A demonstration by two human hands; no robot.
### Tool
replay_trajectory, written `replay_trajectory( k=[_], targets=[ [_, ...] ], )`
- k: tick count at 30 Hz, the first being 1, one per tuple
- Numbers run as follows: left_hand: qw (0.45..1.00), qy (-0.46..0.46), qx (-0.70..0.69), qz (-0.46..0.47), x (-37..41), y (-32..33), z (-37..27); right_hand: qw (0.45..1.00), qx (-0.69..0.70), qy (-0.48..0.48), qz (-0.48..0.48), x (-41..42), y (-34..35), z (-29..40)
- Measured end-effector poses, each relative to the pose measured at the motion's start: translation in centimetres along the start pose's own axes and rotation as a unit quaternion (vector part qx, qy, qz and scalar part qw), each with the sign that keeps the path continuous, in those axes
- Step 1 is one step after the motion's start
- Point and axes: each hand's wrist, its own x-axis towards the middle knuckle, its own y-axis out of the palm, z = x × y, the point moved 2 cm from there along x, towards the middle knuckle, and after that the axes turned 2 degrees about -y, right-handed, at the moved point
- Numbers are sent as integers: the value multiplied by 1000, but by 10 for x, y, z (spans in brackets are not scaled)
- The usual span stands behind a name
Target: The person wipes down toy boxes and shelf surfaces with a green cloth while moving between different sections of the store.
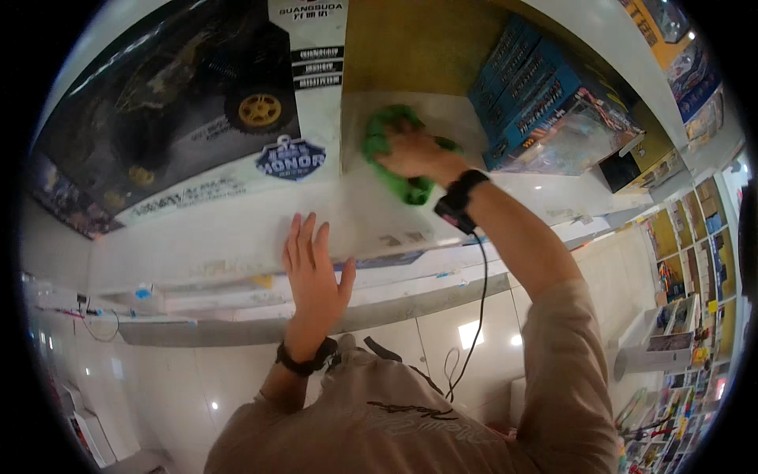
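A crumpled green cloth (408, 188) lies on the white shelf (355, 219), between a large boxed toy vehicle and a group of blue boxes. My right hand (411, 148) presses down on this cloth, its fingers blurred and partly over the fabric. My left hand (314, 255) rests at the front edge of the shelf, fingers spread and holding nothing. Each wrist wears a black band, and a cable hangs from the right one. Just beyond my left hand, a shield-shaped tag (291, 159) sits against the front of the toy vehicle box (207, 112).
Blue boxes (521, 89) stand upright to the right, beside a box with a clear front (583, 136). A yellowish back panel (414, 47) closes the shelf behind the cloth. Shelves of goods (699, 237) line the far right, across the tiled floor (610, 266).
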Motion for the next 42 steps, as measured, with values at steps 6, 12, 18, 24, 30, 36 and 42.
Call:
replay_trajectory(
  k=[6, 12, 18, 24, 30, 36, 42],
  targets=[
    [995, 7, 54, 78, 7, 19, -3, 980, -88, -156, -83, 114, 43, 0],
    [990, -35, 77, 114, -7, 7, 2, 994, -24, -101, -34, 108, 19, 18],
    [990, -18, 3, 143, 2, -4, 0, 986, -134, -84, -44, 113, 15, -17],
    [925, 57, -370, 70, -1, -66, -12, 998, -17, 50, 31, 92, -8, -85],
    [769, 230, -596, -20, -3, -159, -63, 998, -13, 55, 14, 152, 44, -232],
    [769, 270, -565, -130, -34, -214, -89, 998, -23, 2, 61, 193, 61, -253],
    [788, 310, -505, -167, -47, -233, -113, 998, 61, -6, 20, 183, 52, -241]
  ],
)
